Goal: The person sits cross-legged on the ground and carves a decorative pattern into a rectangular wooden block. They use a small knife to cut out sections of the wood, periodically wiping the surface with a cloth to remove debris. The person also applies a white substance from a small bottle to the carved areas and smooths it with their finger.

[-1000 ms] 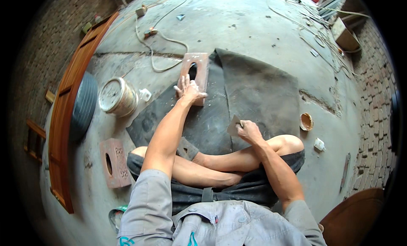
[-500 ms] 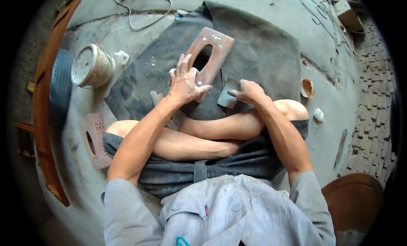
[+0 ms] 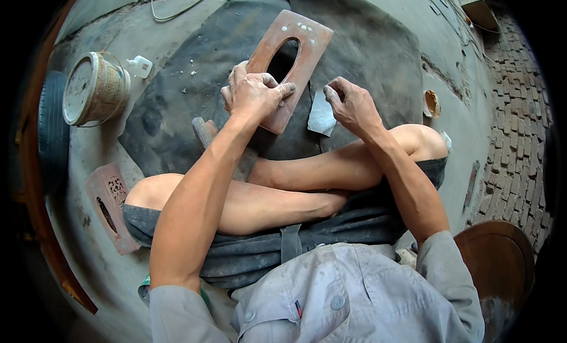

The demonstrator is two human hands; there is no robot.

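My left hand (image 3: pixel 253 95) grips the lower left edge of a reddish-brown wooden panel (image 3: pixel 316 37) with an oval hole, its thumb lying over the face. Several pale spots mark the panel's far end, and the panel is tilted on the dark mat (image 3: pixel 378 65). To the right, my right hand (image 3: pixel 356 106) is closed in a pinch at the top of a small pale sheet that looks like sandpaper (image 3: pixel 321 115). The fingers partly hide the sheet's upper edge. A block-like tool (image 3: pixel 204 132) lies left of my left forearm, partly hidden.
At left stand a lidded bucket (image 3: pixel 97 89), a white bottle (image 3: pixel 140 66) and a dark tyre (image 3: pixel 52 130). Beside my left knee is another wooden piece (image 3: pixel 109 207) with carving and a slot. On the right sit a small round tub (image 3: pixel 432 103) and a brown rounded seat (image 3: pixel 496 260).
My right hand has lifted slightly and curled its fingers, and the sheet now shows a paler face. My left hand stays on the panel. The whole view has shifted a little.
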